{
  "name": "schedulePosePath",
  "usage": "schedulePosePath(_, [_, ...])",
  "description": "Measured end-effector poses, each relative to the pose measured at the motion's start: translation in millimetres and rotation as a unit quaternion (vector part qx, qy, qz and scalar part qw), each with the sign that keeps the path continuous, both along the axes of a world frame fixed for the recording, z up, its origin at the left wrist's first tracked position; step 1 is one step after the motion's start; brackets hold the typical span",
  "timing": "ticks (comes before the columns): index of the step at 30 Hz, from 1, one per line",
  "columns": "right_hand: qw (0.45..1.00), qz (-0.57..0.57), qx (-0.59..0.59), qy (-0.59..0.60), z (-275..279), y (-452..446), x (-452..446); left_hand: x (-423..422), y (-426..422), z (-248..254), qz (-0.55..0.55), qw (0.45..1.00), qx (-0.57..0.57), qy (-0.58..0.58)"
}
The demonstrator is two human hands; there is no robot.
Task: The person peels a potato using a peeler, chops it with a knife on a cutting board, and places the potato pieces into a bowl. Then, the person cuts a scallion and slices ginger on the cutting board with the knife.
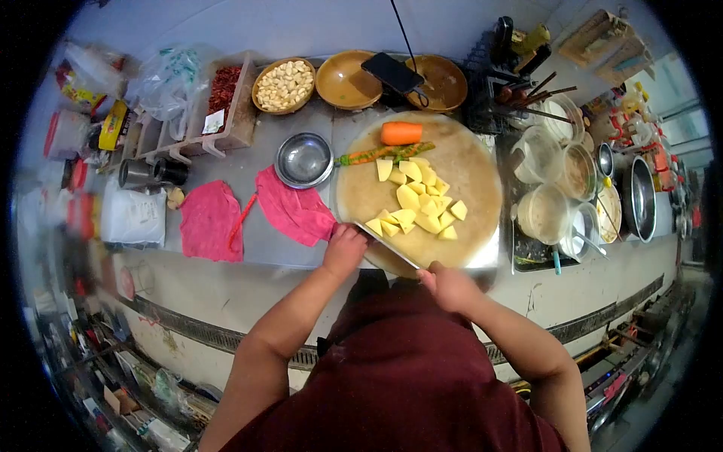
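A knife [388,245] lies slantwise at the near edge of the round cutting board [478,188]. My right hand [444,285] is closed on its handle. At the blade's other end is my left hand [346,247], fingers bent and pressed together; what they hold, if anything, is hidden. Just beyond the blade, cut potato pieces [408,198] lie spread over the middle of the board. Behind them are a carrot piece [401,133] and some green and red peppers [384,154]. A pink cloth [294,207] reaches close to my left hand.
A metal bowl [303,160] stands left of the board. Behind are a bowl of peeled cloves or nuts [285,86], two brown bowls and a phone [392,73]. Plastic tubs [542,213] crowd the right side. Another pink cloth [212,221] lies left.
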State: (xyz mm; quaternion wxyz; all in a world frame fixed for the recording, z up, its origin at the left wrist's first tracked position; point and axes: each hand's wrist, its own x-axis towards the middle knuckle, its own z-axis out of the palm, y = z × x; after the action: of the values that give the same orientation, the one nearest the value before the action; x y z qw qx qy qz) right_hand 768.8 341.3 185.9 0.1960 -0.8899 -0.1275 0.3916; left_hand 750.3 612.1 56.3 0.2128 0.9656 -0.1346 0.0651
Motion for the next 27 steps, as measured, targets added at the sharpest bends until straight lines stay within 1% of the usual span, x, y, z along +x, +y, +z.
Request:
schedulePosePath(1, [0.999,-0.009,0.028,0.016,1,-2,4,-2,-1,1,0.001,1.000,0.001,0.000])
schedulePosePath(2, [0.998,-0.020,0.054,0.033,3,-5,5,-6,-2,1,0.015,0.999,-0.040,-0.001])
schedulePosePath(3, [0.998,-0.019,0.054,0.033,4,-10,2,-7,-5,3,0.028,0.996,-0.081,-0.003])
schedulePosePath(5, [0.996,-0.025,0.083,-0.008,7,-16,-5,-11,-14,4,0.046,0.994,-0.099,-0.007])
schedulePosePath(6, [0.996,-0.023,0.083,-0.008,12,-16,-5,-13,-17,5,0.061,0.991,-0.117,-0.010])
schedulePosePath(8, [0.997,-0.019,0.079,0.003,23,-13,-6,-14,-19,3,0.065,0.992,-0.109,-0.021])
schedulePosePath(9, [0.997,-0.020,0.077,0.003,17,-11,-7,-14,-20,2,0.068,0.992,-0.098,-0.032])
schedulePosePath(10, [0.999,-0.012,0.047,0.009,7,-8,-7,-14,-20,0,0.068,0.992,-0.099,-0.032])
schedulePosePath(11, [1.000,-0.003,0.017,0.016,2,-6,-6,-15,-19,-2,0.068,0.992,-0.110,-0.008])
schedulePosePath(12, [1.000,-0.003,0.018,0.015,3,-4,-4,-15,-18,-2,0.068,0.990,-0.120,0.016])
schedulePosePath(15, [0.999,-0.002,0.023,0.029,4,-4,0,-13,-16,-3,0.067,0.990,-0.121,0.000])
schedulePosePath(16, [0.998,-0.015,0.056,0.017,3,-10,-3,-9,-18,-4,0.063,0.991,-0.121,0.001])
schedulePosePath(17, [0.996,-0.028,0.088,0.005,2,-16,-5,-2,-20,-7,0.085,0.991,-0.103,0.021])
schedulePosePath(18, [0.996,-0.031,0.087,0.005,4,-22,-7,6,-22,-6,0.107,0.990,-0.085,0.042])
schedulePosePath(19, [0.994,-0.052,0.091,0.001,8,-27,-9,15,-24,-4,0.103,0.990,-0.087,0.043])
schedulePosePath(21, [0.992,-0.079,0.095,-0.005,15,-37,-14,35,-26,5,0.105,0.980,-0.160,0.049])
schedulePosePath(22, [0.987,-0.115,0.104,-0.035,18,-42,-17,43,-32,22,0.144,0.972,-0.171,0.067])
schedulePosePath(23, [0.980,-0.150,0.113,-0.064,20,-46,-21,54,-37,33,0.139,0.973,-0.171,0.066])
schedulePosePath(24, [0.979,-0.154,0.113,-0.066,20,-50,-22,68,-43,42,0.109,0.985,-0.127,0.037])
schedulePosePath(25, [0.970,-0.198,0.125,-0.061,21,-54,-24,81,-49,46,0.078,0.993,-0.083,0.009])
schedulePosePath(26, [0.959,-0.243,0.137,-0.057,21,-58,-26,94,-58,44,0.059,0.997,-0.049,0.014])
schedulePosePath(27, [0.957,-0.249,0.136,-0.059,21,-61,-29,106,-65,49,0.053,0.997,-0.049,0.013])
